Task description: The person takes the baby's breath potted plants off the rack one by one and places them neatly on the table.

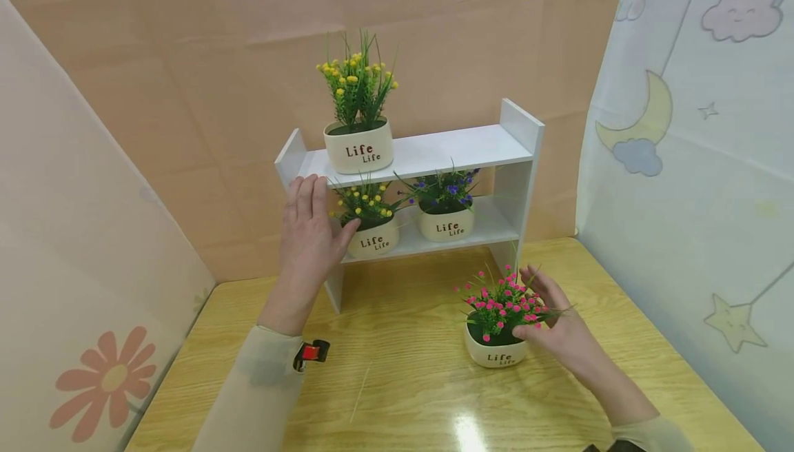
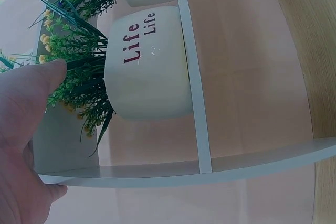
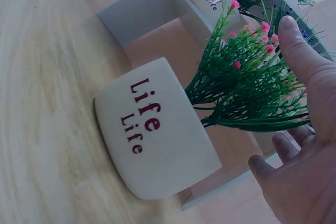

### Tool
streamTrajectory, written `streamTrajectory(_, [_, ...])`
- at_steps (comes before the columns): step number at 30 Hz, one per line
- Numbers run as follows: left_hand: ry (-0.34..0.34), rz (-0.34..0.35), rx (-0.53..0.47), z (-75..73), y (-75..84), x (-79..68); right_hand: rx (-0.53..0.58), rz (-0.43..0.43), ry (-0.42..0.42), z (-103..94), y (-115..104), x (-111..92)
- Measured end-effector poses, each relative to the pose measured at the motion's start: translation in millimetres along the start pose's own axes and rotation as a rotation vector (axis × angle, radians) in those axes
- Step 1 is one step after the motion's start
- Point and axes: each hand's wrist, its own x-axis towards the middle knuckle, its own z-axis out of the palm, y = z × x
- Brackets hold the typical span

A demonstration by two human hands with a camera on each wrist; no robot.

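My left hand (image 1: pixel 308 235) rests on the left end of a white two-tier shelf (image 1: pixel 446 151), its fingers reaching up to the upper board. In the left wrist view, the thumb (image 2: pixel 52 74) is spread in front of a potted plant with small yellow flowers (image 2: pixel 149 72), and a fingertip shows outside the side panel. On the table stands a white pot of pink flowers (image 1: pixel 496 352), marked "Life". Around its right side my right hand (image 1: pixel 555 321) is spread, the thumb and fingers on either side of the foliage (image 3: pixel 241 77).
A taller yellow-flowered plant (image 1: pixel 360 149) stands at the left of the upper board. Purple flowers in another pot (image 1: pixel 446 226) share the lower board with the smaller yellow ones. The wooden table (image 1: pixel 397 383) meets a tan backdrop (image 1: pixel 205 94) and a patterned right-hand cloth (image 1: pixel 688 183).
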Motion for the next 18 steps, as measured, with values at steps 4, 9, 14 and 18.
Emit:
streamTrajectory(4, [0.004, 0.005, 0.002, -0.1, -0.6, -0.3, 0.039, -0.03, -0.021, -1.9, -7, 5])
streamTrajectory(9, [0.01, 0.01, -0.001, -0.3, -0.7, -0.3, 0.07, -0.077, -0.047, -4.6, -14, 13])
streamTrajectory(14, [0.002, 0.006, 0.005, -1.1, 0.1, -0.4, 0.101, -0.06, -0.073, -8.3, -26, 22])
streamTrajectory(18, [-0.004, 0.001, 0.005, -1.7, 0.5, -0.5, 0.083, -0.051, -0.091, -10.5, -42, 31])
